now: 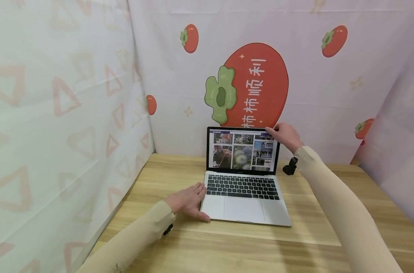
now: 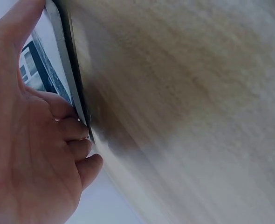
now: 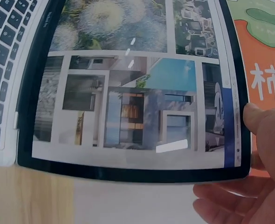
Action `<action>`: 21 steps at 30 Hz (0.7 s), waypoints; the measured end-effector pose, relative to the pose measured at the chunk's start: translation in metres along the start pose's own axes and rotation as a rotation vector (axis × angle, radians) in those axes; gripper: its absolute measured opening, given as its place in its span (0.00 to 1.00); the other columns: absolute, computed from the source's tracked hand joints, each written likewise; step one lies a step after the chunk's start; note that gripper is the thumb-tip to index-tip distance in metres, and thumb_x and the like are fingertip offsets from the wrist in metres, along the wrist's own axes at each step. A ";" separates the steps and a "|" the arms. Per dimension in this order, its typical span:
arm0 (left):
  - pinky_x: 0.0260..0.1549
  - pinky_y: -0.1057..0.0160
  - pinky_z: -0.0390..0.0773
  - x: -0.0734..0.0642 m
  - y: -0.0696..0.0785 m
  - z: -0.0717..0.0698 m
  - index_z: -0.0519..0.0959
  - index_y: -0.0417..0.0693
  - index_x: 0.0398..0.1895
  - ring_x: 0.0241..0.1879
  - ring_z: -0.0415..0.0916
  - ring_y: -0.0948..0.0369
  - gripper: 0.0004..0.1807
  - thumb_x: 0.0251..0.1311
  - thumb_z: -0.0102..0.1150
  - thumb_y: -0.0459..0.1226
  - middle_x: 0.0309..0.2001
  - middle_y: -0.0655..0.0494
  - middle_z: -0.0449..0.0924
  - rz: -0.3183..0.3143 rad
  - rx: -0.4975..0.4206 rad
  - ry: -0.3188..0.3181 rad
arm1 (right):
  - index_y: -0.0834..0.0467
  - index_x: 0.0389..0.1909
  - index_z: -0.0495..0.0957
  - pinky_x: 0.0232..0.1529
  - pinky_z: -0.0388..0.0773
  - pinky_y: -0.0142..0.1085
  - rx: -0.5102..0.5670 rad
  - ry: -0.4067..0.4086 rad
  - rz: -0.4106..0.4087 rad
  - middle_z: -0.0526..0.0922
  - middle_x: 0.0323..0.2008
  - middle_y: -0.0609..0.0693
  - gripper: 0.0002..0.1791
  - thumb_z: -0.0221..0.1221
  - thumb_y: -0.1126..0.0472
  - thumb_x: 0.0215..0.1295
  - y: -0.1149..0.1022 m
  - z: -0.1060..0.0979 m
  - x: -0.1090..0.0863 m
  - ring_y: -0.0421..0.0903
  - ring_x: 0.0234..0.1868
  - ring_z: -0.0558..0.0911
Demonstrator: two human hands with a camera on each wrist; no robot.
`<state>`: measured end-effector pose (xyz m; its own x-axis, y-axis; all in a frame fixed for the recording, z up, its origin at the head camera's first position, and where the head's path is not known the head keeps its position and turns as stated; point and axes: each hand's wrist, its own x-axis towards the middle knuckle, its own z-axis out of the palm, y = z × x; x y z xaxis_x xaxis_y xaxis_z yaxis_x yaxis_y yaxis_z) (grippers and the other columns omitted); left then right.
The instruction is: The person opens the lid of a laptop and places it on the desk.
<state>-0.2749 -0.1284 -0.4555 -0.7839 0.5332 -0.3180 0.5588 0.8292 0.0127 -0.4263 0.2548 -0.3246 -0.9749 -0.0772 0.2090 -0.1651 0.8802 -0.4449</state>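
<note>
An unfolded silver laptop (image 1: 243, 209) sits on the wooden table, its keyboard toward me and its lit screen (image 1: 242, 156) raised, showing a grid of pictures. At the base's left side, my left hand (image 1: 189, 200) rests with fingers extended along the edge and thumb spread by the front corner. The left wrist view shows that palm (image 2: 30, 144) beside the laptop's thin edge (image 2: 68, 60). My right hand (image 1: 286, 136) pinches the screen's upper right corner, thumb on the front bezel. From the right wrist camera, its other fingers (image 3: 221, 198) reach behind the lid.
A light wood table (image 1: 234, 246) extends around the laptop. Behind stands a pale cloth backdrop (image 1: 172, 76) printed with a large red persimmon (image 1: 271, 83) and smaller ones. Another cloth wall (image 1: 74, 132) runs along the left. Small black devices (image 1: 290, 167) hang at both wrists.
</note>
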 end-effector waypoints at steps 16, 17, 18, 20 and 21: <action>0.74 0.50 0.55 0.001 -0.013 -0.010 0.60 0.47 0.75 0.77 0.48 0.47 0.49 0.62 0.41 0.71 0.77 0.47 0.54 0.019 -0.030 0.079 | 0.72 0.70 0.56 0.54 0.75 0.60 0.017 -0.082 0.029 0.72 0.59 0.74 0.41 0.40 0.39 0.76 0.019 0.003 -0.035 0.68 0.57 0.76; 0.74 0.50 0.55 0.002 -0.014 -0.009 0.61 0.47 0.75 0.77 0.48 0.47 0.48 0.62 0.40 0.71 0.77 0.47 0.55 0.022 -0.017 0.079 | 0.72 0.70 0.56 0.54 0.75 0.60 0.012 -0.091 0.026 0.72 0.60 0.74 0.41 0.39 0.39 0.76 0.020 0.004 -0.037 0.68 0.58 0.76; 0.74 0.51 0.55 0.002 -0.016 -0.009 0.61 0.48 0.74 0.77 0.49 0.47 0.47 0.63 0.40 0.70 0.77 0.46 0.55 0.025 -0.001 0.080 | 0.72 0.69 0.58 0.53 0.76 0.60 0.009 -0.094 0.021 0.73 0.59 0.73 0.41 0.39 0.39 0.76 0.021 0.004 -0.039 0.67 0.57 0.76; 0.74 0.51 0.56 0.003 -0.018 -0.009 0.63 0.48 0.74 0.77 0.50 0.46 0.45 0.65 0.40 0.69 0.76 0.46 0.56 0.038 0.035 0.096 | 0.71 0.66 0.63 0.49 0.78 0.58 0.006 -0.095 0.003 0.75 0.56 0.72 0.39 0.39 0.39 0.76 0.023 0.005 -0.043 0.66 0.54 0.78; 0.74 0.51 0.57 0.004 -0.020 -0.009 0.64 0.48 0.73 0.76 0.52 0.46 0.44 0.65 0.40 0.68 0.76 0.45 0.57 0.045 0.055 0.109 | 0.70 0.64 0.66 0.46 0.79 0.55 0.009 -0.093 -0.009 0.78 0.53 0.70 0.37 0.40 0.39 0.76 0.024 0.006 -0.045 0.64 0.50 0.80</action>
<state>-0.2914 -0.1412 -0.4487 -0.7808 0.5872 -0.2135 0.6058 0.7951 -0.0285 -0.3872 0.2769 -0.3496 -0.9830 -0.1284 0.1312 -0.1745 0.8753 -0.4511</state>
